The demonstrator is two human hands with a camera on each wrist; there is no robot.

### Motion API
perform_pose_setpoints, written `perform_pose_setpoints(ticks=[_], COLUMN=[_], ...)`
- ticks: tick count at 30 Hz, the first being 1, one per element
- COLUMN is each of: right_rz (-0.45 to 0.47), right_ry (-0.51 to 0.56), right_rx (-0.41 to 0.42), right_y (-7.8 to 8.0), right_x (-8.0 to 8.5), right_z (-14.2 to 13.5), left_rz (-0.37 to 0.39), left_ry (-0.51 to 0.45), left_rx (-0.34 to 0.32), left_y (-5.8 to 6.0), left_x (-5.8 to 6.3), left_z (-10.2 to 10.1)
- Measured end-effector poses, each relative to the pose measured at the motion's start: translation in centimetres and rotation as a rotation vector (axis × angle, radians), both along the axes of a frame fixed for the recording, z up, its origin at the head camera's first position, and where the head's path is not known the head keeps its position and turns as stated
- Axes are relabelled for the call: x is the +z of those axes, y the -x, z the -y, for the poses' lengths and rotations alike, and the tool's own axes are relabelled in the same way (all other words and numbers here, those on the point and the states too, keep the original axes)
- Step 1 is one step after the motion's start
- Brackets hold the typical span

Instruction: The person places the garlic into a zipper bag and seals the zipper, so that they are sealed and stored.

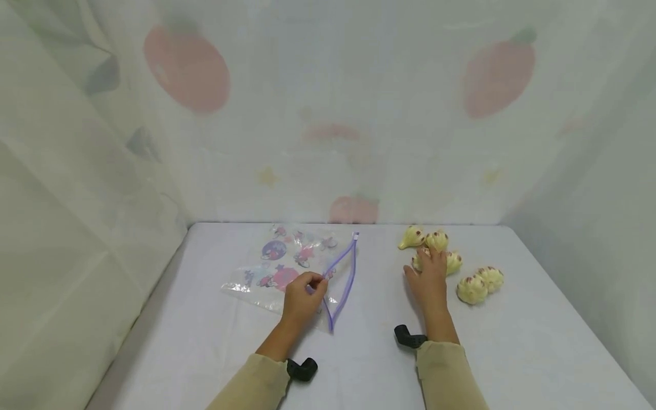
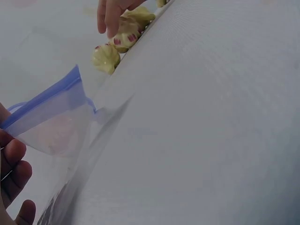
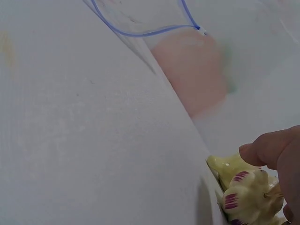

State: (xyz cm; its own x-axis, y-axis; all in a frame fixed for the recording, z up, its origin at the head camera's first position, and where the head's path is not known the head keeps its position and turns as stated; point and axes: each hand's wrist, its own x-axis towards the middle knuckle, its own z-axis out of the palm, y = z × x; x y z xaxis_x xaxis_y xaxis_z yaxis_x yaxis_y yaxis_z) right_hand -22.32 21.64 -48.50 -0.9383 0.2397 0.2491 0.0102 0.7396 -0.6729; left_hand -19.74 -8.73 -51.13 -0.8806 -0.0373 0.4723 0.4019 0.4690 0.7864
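The left hand [image 1: 301,299], at lower centre of the frame, pinches the bag's purple rim [image 1: 350,279] between thumb and forefinger; in the left wrist view its other fingertips curl at the lower left edge, below the rim. The right hand [image 1: 429,282], right of centre, has its fingers reaching over the garlic [image 1: 437,239], with the thumb spread out to the left; in the right wrist view the thumb stands above a purple-streaked bulb in the lower right corner, a gap showing between its tip and that bulb. Whether the other fingertips touch garlic I cannot tell. Four bulbs cluster round this hand, two at the top and two partly hidden by the fingers, while a pair [image 1: 472,290] sits side by side, touching, farther right and a little lower. The bag [image 1: 274,267] lies left of centre, clear with pink and purple prints, its rim parted into a narrow loop at its right side and a white slider [image 1: 356,234] at the top end. Below the hands come black wrist cameras [image 1: 302,370] and beige sleeves [image 1: 451,373], running out at the bottom edge. All this is on a white table [image 1: 369,370]; behind it, pale cloth [image 1: 328,74] with red fruit prints fills the upper half.
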Motion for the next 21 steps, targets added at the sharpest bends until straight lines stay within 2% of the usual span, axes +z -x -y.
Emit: perform_pose_setpoints(ticks=[5,11,21], right_rz=[-0.034,-0.033,-0.034], right_ry=[0.03,0.033,0.096], right_rx=[0.032,0.076,0.051], right_y=[0.0,0.1,0.1], right_x=[-0.4,-0.7,-1.4], right_z=[0.1,0.5,0.2], left_rz=[-0.007,-0.024,-0.017], left_ry=[0.008,0.005,-0.003], left_rx=[-0.013,-0.017,-0.008], left_y=[-0.1,-0.1,0.0], left_x=[0.0,0.1,0.1], left_z=[0.0,0.0,0.0])
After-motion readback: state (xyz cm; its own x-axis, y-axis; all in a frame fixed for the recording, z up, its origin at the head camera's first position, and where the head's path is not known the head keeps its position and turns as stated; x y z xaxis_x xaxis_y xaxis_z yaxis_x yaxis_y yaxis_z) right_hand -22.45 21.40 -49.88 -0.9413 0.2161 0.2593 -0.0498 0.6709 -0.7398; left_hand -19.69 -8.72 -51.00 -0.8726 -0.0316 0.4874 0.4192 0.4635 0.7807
